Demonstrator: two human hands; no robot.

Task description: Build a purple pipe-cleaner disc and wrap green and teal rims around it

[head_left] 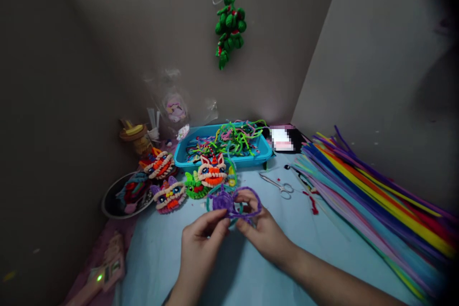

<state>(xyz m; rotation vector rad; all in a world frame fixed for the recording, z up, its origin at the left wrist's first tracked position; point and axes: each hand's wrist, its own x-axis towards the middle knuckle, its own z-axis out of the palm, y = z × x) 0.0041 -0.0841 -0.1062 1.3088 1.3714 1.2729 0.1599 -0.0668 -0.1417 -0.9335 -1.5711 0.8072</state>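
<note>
Left hand (201, 241), foreground: thumb and index finger pinch the lower edge of a purple fuzzy-stem piece (222, 202), which is held between the fingertips of both hands. Right hand (270, 236): thumb and fingers curl about the piece's open loop. Just beyond the fingers stands an orange-and-cream animal head (213, 178); farther beyond, a blue tray (251, 159) of tangled stems. Right of the fingers lie scissors (274, 183) and, well apart, a multicoloured stem bundle (380, 201).

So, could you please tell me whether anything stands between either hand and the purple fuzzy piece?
Nothing visible does: the left hand and the right hand both hold the purple fuzzy piece directly, and the scissors lie apart, farther back.
</note>
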